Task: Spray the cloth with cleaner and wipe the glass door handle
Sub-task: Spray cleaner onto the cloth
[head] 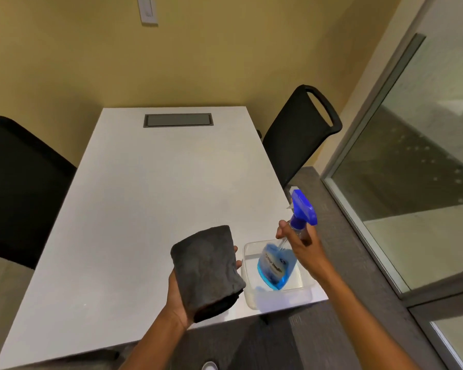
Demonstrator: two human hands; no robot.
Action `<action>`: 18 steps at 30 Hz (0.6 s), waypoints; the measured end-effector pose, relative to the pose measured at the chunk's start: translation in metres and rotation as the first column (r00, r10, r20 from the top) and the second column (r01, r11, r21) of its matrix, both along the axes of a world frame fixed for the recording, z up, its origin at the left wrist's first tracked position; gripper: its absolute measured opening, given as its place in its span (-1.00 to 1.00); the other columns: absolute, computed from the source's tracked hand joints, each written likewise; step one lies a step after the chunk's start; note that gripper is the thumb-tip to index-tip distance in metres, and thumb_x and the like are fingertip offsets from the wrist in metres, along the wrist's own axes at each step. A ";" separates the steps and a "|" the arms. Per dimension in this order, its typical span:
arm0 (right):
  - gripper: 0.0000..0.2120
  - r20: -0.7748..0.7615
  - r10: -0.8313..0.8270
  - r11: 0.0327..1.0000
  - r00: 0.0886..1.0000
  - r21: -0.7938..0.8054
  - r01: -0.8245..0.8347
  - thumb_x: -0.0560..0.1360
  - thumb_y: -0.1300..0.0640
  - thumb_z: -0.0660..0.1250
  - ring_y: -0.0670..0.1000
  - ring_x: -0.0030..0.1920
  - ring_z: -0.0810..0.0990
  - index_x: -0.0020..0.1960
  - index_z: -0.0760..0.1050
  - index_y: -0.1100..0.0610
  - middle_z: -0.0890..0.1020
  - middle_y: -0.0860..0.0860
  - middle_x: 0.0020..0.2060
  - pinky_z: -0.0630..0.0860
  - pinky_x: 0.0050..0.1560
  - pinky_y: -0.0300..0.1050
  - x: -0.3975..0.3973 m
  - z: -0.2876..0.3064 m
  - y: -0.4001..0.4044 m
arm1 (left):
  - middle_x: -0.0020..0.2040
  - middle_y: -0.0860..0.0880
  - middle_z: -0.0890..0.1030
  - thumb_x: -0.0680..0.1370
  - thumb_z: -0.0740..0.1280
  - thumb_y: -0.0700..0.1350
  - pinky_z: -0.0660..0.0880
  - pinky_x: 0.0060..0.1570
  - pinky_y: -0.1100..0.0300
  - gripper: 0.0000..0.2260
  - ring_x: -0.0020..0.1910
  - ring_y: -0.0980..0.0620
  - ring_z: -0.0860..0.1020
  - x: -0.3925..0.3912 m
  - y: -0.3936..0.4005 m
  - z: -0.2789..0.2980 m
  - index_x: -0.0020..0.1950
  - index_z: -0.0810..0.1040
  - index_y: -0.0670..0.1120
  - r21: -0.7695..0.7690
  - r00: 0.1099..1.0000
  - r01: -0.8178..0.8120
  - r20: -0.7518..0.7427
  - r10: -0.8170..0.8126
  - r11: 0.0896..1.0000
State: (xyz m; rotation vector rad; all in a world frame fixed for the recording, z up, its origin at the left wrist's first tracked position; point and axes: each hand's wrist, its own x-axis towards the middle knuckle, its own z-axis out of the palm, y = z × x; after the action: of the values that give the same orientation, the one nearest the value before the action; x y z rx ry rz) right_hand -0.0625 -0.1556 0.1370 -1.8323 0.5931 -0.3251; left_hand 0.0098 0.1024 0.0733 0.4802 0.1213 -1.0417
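Observation:
A folded dark grey cloth (pixel 207 268) lies across my left hand (pixel 178 295), which holds it palm-up above the near part of the white table (pixel 145 196). My right hand (pixel 302 243) grips the neck of a clear spray bottle (pixel 277 265) with blue cleaner and a blue trigger head. The bottle hangs tilted over a clear plastic tub (pixel 278 296) at the table's near right corner. A glass door (pixel 412 169) with a grey metal frame stands at the right; I cannot make out its handle for certain.
Two black chairs flank the table, one at the left (pixel 22 188) and one at the far right (pixel 302 132). A grey cable hatch (pixel 178 120) sits in the table's far end. A yellow wall with a white switch plate (pixel 148 9) is behind.

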 end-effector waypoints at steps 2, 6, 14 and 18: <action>-0.67 0.023 0.072 0.997 0.997 -0.037 -0.071 0.46 -0.18 0.29 -0.07 -0.18 0.66 -0.08 0.52 0.09 0.67 0.00 -0.28 0.54 -0.07 -0.16 -0.013 0.028 -0.002 | 0.51 -0.18 0.39 0.41 0.43 0.22 0.18 0.54 -0.17 -0.13 0.51 -0.26 0.32 0.001 -0.012 0.000 0.59 0.20 -0.13 0.003 0.999 0.041 0.019 -0.041 0.999; -0.63 -0.081 0.234 0.965 0.969 -0.101 -0.241 0.45 -0.22 0.28 -0.07 -0.24 0.66 0.04 0.49 0.06 0.66 -0.06 -0.31 0.57 -0.13 -0.16 -0.046 0.066 0.007 | 0.52 -0.20 0.37 0.62 0.02 0.26 0.27 0.49 -0.15 -0.33 0.48 -0.25 0.38 0.003 -0.035 0.001 0.54 0.30 -0.20 -0.057 0.993 0.118 0.034 -0.116 0.991; -0.61 -0.196 0.160 0.987 0.967 0.012 -0.161 0.38 -0.27 0.37 -0.09 -0.27 0.67 0.09 0.44 -0.10 0.68 -0.03 -0.28 0.57 -0.21 -0.33 -0.118 0.083 0.043 | 0.28 -0.22 0.62 0.53 0.33 0.17 0.49 0.29 -0.09 -0.47 0.25 -0.22 0.60 0.004 -0.079 -0.002 0.32 0.59 -0.19 -0.029 0.965 0.260 -0.010 -0.261 0.965; -0.57 -0.130 0.149 0.989 0.980 0.030 -0.146 0.40 -0.23 0.38 -0.12 -0.35 0.61 0.23 0.43 -0.19 0.66 0.04 -0.28 0.53 -0.29 -0.31 -0.133 0.085 0.058 | 0.36 -0.15 0.54 0.41 0.47 0.10 0.33 0.43 -0.07 -0.37 0.31 -0.14 0.51 0.002 -0.100 -0.008 0.43 0.48 -0.09 0.060 0.968 0.251 -0.040 -0.249 0.966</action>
State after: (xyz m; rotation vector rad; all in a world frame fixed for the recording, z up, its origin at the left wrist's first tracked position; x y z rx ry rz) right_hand -0.1950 -0.0979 0.2223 -1.8759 0.5453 -0.0985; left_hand 0.0117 0.0025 0.0655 0.5477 0.1251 -1.2964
